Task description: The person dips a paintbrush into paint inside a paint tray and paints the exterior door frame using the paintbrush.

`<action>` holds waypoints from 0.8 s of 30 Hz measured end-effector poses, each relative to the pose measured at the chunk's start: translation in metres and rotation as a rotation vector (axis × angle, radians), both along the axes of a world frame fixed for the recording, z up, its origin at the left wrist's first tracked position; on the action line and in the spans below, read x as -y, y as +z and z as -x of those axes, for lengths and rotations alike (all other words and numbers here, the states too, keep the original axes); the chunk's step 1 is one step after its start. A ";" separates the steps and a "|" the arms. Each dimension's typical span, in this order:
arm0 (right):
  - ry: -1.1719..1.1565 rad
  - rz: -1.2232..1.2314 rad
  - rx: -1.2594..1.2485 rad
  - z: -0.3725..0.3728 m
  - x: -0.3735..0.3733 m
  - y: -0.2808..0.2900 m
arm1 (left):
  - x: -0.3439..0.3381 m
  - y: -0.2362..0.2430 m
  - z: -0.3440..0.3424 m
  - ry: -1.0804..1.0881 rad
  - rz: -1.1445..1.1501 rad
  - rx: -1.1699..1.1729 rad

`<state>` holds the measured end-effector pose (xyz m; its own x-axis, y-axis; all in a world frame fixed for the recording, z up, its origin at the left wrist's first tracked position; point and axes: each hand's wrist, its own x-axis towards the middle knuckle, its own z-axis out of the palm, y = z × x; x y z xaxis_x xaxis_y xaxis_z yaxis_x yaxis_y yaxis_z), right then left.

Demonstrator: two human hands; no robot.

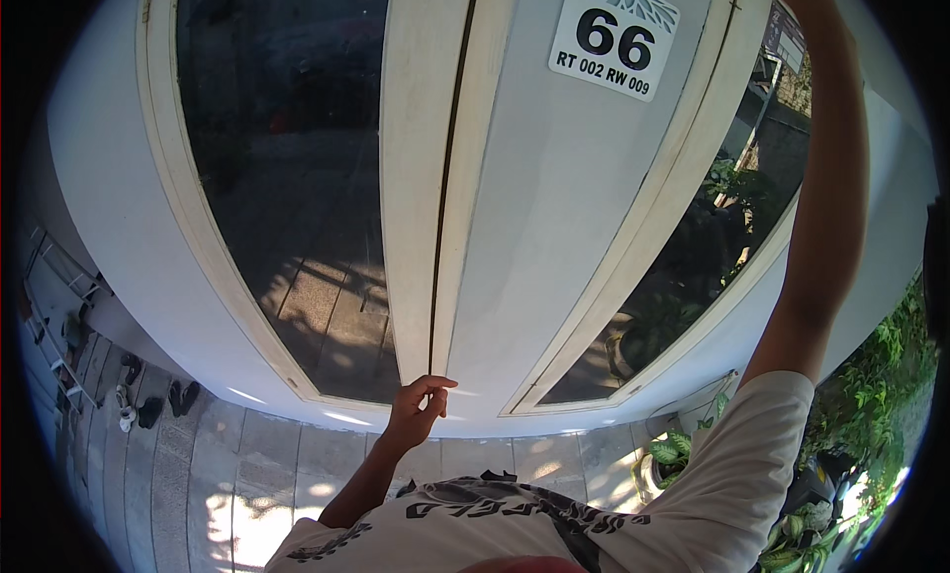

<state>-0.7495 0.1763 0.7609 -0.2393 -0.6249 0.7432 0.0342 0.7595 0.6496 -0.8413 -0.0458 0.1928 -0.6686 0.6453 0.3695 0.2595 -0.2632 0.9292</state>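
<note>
My left hand (420, 409) is low in the middle, at the bottom end of a cream window frame (420, 177). Its fingers are curled in, with the index finger lying across the frame's lower end; anything inside them is too small or hidden to make out. A dark narrow gap runs up beside this frame. Dark glass (287, 157) fills the left window and reflects paving. My right arm (831, 177) reaches up along the right side, past the right window (683, 266). The upper edge cuts off my right hand, so its fingers do not show.
A white house sign (616, 34) hangs on the grey wall strip (564, 197) between the windows. Shoes (148, 412) and a white metal rack (59, 355) stand at the far left on paving (228, 464). A potted plant (668, 456) and leafy shrubs (871, 395) are at right.
</note>
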 end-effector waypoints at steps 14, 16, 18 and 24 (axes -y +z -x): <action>0.089 -0.070 0.180 0.022 -0.037 -0.056 | -0.001 0.001 -0.004 -0.046 0.024 0.010; 0.064 -0.075 0.073 0.025 -0.040 -0.053 | -0.001 0.001 -0.004 -0.044 0.026 0.010; 0.058 -0.098 0.106 0.032 -0.043 -0.058 | 0.001 0.003 -0.004 -0.047 0.022 -0.005; 0.065 -0.074 0.116 0.030 -0.047 -0.062 | 0.006 0.003 -0.003 -0.065 0.040 0.026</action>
<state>-0.7794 0.2234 0.6986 -0.2786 -0.6934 0.6645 -0.0917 0.7079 0.7003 -0.8388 -0.0519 0.1956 -0.6340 0.7012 0.3261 0.2193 -0.2414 0.9453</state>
